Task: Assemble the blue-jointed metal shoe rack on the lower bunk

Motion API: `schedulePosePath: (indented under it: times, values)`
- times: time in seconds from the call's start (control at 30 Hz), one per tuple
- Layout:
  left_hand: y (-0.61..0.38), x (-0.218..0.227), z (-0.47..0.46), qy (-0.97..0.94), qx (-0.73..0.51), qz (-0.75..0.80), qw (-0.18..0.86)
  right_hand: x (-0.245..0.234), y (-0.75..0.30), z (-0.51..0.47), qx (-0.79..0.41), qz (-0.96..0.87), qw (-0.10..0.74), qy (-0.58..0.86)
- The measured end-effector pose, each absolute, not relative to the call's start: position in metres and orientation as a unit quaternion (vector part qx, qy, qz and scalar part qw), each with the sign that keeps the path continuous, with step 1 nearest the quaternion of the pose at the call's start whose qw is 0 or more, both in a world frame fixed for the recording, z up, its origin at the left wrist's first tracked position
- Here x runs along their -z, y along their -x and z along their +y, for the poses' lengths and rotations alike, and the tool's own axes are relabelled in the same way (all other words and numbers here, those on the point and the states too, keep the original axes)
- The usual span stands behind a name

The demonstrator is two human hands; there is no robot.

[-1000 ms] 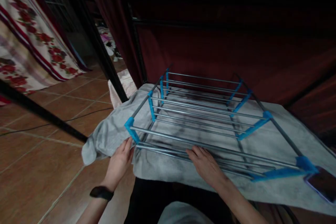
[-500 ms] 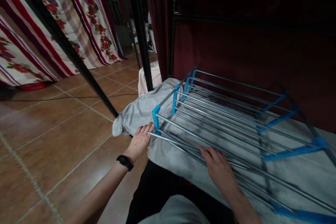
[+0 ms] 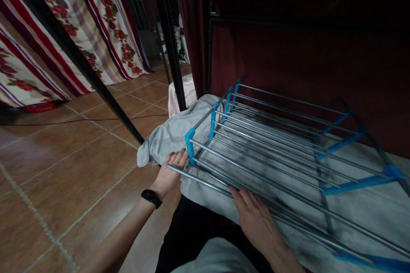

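A drying rack of thin metal rods [image 3: 256, 140] with blue plastic brackets [image 3: 189, 147] lies on a grey blanket [image 3: 169, 136]. At its near left corner, my left hand [image 3: 173, 170] holds the rack's end, its fingers against the bracket and its thumb side hidden. One metal rod [image 3: 201, 181] has a free end that juts past the bracket, over my left hand. My right hand [image 3: 256, 217] is closed over this rod farther along, beside other near rods; its fingertips are partly hidden. Toward the lower right, another blue bracket [image 3: 368, 259] meets the near rods.
Black metal posts [image 3: 171, 38] of a bed frame rise at the left and far corner. A dark red curtain [image 3: 272, 59] hangs behind the rack. Flowered striped curtains [image 3: 73, 30] hang beyond the tiled floor [image 3: 64, 175], where a thin cable [image 3: 96, 119] runs.
The metal rod has slid to the left, its free end now farther past the bracket. My right hand has moved left and down with it; my left hand stays at the corner.
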State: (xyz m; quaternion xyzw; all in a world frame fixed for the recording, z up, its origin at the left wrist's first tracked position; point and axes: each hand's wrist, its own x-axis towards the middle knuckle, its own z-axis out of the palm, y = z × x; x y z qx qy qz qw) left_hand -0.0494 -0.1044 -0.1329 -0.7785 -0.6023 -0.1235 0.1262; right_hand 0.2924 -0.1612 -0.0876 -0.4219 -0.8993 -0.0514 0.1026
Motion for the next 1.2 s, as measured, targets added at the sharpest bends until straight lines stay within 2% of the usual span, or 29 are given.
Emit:
schedulePosePath:
  times: [0.27, 0.43, 1.2]
  values:
    - [0.046, 0.130, -0.101, 0.715, 0.318, -0.621, -0.031, 0.120, -0.365, -0.167, 0.103, -0.864, 0.103, 0.481]
    - [0.036, 0.120, -0.096, 0.696, 0.386, -0.598, -0.095, 0.122, -0.364, -0.157, 0.100, -0.870, 0.110, 0.469]
    - [0.035, 0.128, -0.094, 0.672, 0.420, -0.589, -0.156, 0.108, -0.328, -0.131, 0.073, -0.866, 0.123, 0.479]
